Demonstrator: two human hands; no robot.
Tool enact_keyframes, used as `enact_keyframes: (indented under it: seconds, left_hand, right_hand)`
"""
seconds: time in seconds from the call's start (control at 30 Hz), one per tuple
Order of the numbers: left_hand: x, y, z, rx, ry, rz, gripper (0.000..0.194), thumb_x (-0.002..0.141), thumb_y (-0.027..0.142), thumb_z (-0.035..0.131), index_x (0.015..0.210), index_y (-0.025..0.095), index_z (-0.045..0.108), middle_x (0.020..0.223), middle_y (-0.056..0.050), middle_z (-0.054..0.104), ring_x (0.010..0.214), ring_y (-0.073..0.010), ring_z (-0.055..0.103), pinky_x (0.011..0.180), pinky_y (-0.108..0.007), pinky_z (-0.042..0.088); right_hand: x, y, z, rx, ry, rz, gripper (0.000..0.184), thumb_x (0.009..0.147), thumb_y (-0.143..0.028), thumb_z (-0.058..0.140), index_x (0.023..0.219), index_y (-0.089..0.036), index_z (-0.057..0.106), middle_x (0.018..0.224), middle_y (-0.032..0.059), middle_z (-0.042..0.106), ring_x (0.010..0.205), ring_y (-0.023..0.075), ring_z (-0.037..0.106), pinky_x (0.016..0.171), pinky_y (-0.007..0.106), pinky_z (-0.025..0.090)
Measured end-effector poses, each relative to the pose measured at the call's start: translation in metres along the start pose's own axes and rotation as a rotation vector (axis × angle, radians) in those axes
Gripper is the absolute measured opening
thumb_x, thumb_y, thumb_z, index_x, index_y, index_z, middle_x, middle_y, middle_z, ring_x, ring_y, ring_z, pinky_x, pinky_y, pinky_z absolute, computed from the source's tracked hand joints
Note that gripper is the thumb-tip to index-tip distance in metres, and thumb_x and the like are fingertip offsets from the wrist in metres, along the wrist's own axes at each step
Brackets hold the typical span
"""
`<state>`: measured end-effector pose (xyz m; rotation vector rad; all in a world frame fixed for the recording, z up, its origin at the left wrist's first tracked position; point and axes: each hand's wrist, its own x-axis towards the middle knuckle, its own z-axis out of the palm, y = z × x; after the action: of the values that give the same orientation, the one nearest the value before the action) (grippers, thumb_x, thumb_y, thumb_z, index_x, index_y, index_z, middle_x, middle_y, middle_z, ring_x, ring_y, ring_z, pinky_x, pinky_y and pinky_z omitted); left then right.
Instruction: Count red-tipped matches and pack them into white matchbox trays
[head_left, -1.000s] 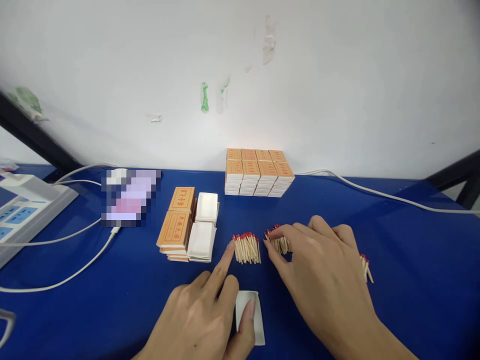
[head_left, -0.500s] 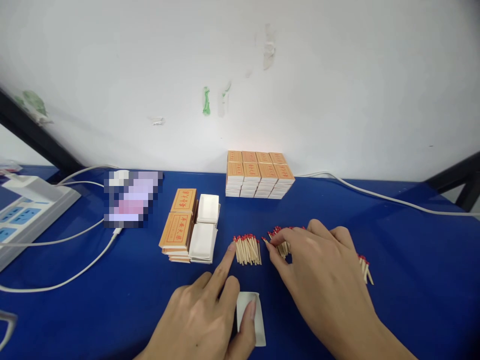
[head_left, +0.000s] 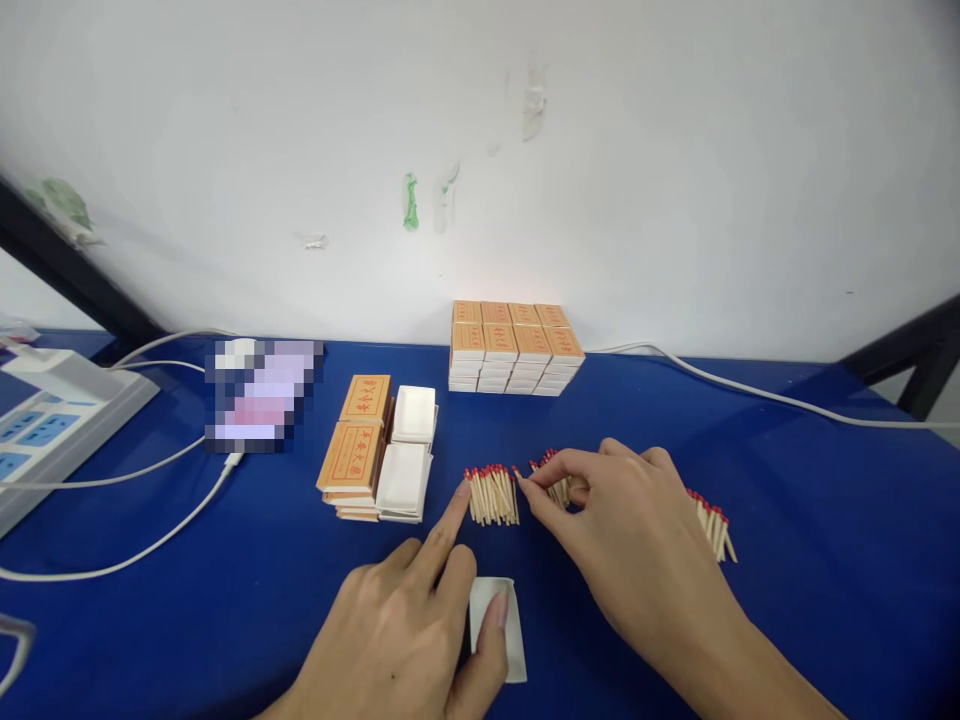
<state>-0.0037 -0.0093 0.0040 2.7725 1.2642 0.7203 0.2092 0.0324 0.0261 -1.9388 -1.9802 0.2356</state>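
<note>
A small pile of red-tipped matches [head_left: 493,497] lies on the blue table. My left hand [head_left: 409,620] has its index fingertip against the left side of this pile. Its thumb is over a white matchbox tray [head_left: 513,640], and the fingers are spread. Just right of the pile, my right hand [head_left: 630,540] pinches a single match [head_left: 517,473] between thumb and index finger, red tip up and to the left. Behind those fingers sits another heap of matches, partly hidden. A further row of matches [head_left: 712,522] shows past the right wrist.
Closed orange matchboxes [head_left: 517,345] are stacked against the wall. To the left stand orange matchbox sleeves [head_left: 351,455] beside stacked white trays [head_left: 403,480]. A blurred-out phone-like object [head_left: 270,390], white cables and a power strip [head_left: 67,430] lie farther left.
My right hand has moved slightly left, bringing the pinched match close to the right edge of the small pile. More of the right-hand row shows. The left hand stays in place.
</note>
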Motion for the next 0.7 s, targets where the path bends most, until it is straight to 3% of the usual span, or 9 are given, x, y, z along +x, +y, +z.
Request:
enact_keyframes:
  seconds: [0.23,0.37,0.7]
  left_hand:
    - [0.0,0.001,0.002,-0.004,-0.008,-0.002,0.025,0.106,0.025,0.051,0.084,0.021,0.062,0.153,-0.022,0.069,0.064,-0.024,0.078,0.049,-0.042,0.068]
    - [-0.001,0.002,0.003,0.013,0.004,0.011,0.024,0.104,0.022,0.051,0.084,0.02,0.064,0.151,-0.022,0.07,0.059,-0.0227,0.075,0.045,-0.041,0.066]
    - [-0.001,0.003,0.003,0.029,0.004,0.026,0.024,0.104,0.023,0.05,0.083,0.021,0.062,0.15,-0.022,0.071,0.058,-0.0216,0.073,0.045,-0.04,0.064]
  right_hand:
    - [0.005,-0.013,-0.007,0.241,-0.064,0.155,0.024,0.09,-0.042,0.08,0.067,-0.034,0.08,0.052,-0.0033,0.057,0.073,0.026,0.061,0.087,0.047,0.041]
    - [0.004,-0.019,-0.007,0.302,-0.094,0.21,0.026,0.09,-0.046,0.079,0.067,-0.033,0.08,0.051,-0.0036,0.052,0.065,0.0227,0.053,0.081,0.044,0.041]
    - [0.003,-0.02,0.004,0.26,-0.012,0.099,0.028,0.091,-0.044,0.08,0.067,-0.031,0.079,0.05,-0.0038,0.051,0.069,0.0242,0.059,0.086,0.047,0.04]
